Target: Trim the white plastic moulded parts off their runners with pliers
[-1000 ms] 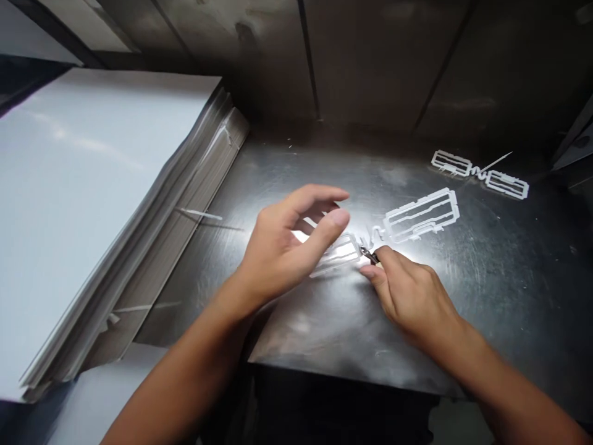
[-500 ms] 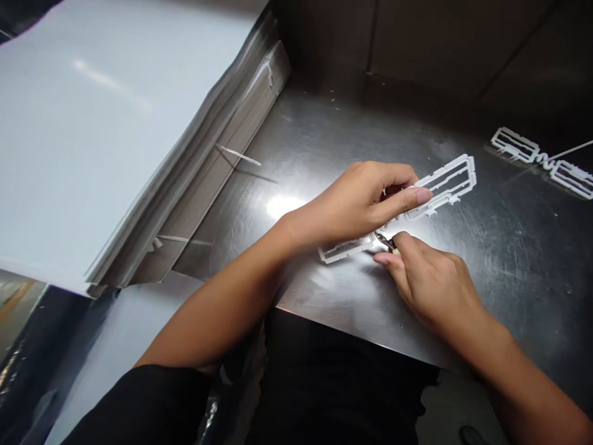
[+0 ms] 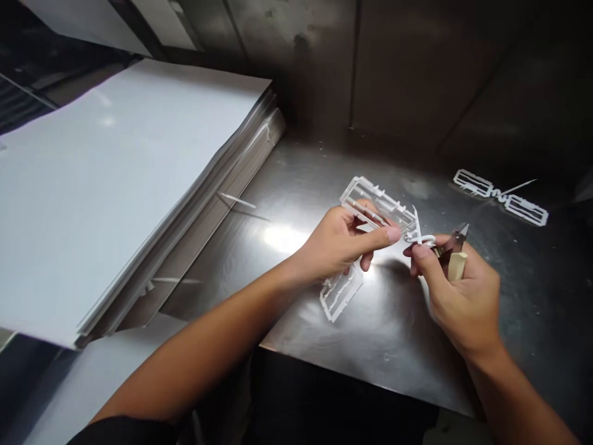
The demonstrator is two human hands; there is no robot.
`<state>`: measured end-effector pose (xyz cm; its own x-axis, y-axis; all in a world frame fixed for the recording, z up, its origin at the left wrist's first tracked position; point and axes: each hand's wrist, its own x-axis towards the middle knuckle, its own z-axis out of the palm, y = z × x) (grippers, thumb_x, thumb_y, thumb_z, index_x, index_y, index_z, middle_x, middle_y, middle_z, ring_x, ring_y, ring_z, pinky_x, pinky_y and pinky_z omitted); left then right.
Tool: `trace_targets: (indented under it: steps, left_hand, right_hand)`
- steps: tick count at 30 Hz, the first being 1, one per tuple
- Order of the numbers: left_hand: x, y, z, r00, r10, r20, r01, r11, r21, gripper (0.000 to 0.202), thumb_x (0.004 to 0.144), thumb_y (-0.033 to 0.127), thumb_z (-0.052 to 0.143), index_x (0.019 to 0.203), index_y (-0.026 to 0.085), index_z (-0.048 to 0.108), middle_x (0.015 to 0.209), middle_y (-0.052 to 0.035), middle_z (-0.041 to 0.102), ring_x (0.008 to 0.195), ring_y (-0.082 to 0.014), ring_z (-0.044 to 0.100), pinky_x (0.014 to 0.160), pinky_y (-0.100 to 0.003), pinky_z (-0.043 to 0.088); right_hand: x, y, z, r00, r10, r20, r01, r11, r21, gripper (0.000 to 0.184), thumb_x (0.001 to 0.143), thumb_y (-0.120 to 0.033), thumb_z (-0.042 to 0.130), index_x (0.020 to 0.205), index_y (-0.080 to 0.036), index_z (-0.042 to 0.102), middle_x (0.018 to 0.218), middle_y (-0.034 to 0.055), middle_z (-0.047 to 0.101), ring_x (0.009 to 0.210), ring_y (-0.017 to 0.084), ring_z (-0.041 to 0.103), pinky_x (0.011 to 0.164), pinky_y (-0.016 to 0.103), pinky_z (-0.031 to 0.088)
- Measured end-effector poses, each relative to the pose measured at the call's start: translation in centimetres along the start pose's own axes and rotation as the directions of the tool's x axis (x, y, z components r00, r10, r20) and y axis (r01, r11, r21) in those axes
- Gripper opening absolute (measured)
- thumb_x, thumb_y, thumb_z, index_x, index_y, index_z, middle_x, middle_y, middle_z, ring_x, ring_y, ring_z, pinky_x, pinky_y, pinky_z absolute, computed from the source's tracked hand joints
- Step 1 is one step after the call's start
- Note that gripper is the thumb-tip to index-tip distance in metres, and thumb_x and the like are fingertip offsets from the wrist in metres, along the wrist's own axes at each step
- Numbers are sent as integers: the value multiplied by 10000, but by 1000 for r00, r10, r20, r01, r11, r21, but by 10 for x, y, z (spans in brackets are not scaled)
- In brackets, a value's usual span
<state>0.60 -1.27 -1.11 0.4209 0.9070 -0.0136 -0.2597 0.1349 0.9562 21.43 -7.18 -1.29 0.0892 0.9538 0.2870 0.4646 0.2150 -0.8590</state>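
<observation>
My left hand is closed on two white plastic frame parts, lifted above the steel table. One frame sticks up past the fingers, the other hangs below the palm. My right hand grips small cutting pliers with a pale handle, jaws pointing up. Its thumb and forefinger also pinch the thin white curly sprue that sits beside the upper frame.
A thick stack of white sheets fills the left side, overhanging the table edge. Another white double-frame moulding lies at the far right of the table. Small plastic slivers lie near the stack. A dark metal wall closes the back.
The moulding lay flat on the table with the pliers at its middle. Now both frames are lifted in my left hand and my right hand has raised the pliers and the sprue.
</observation>
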Motion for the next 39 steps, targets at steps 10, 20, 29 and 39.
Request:
trace_targets:
  steps: [10,20,29,39]
  left_hand:
    - [0,8,-3,984,58,-169,-48,997,63,269,969,361,887,956,149,721,874,-69,808,427,-42,501,389,-162,359]
    - [-3,13,7,962,46,-270,-48,999,-1,348,928,382,926,939,146,671,852,-71,817,393,-40,491,370,-151,361]
    - [-7,14,10,962,39,-269,-31,999,36,316,928,367,922,942,159,683,862,-69,824,389,-52,498,362,-155,372]
    - [-10,15,14,966,26,-256,-13,999,52,272,938,336,908,939,162,699,826,-63,818,383,-56,488,355,-153,353]
  right_hand:
    - [13,9,-23,995,12,-104,-19,998,-58,286,1090,-487,754,1147,-208,727,834,-17,682,705,155,616,682,295,479]
    - [-4,15,-10,987,51,151,-46,998,-37,641,1236,-580,443,1777,-285,264,1039,18,717,823,192,656,683,335,504]
    - [-2,8,-10,975,77,208,-78,997,-6,720,1237,-565,430,1810,-227,156,1022,33,715,824,196,662,675,327,508]
    - [-2,6,-11,976,96,197,-102,995,21,748,1232,-584,441,1819,-251,119,1010,25,710,825,204,668,683,344,525]
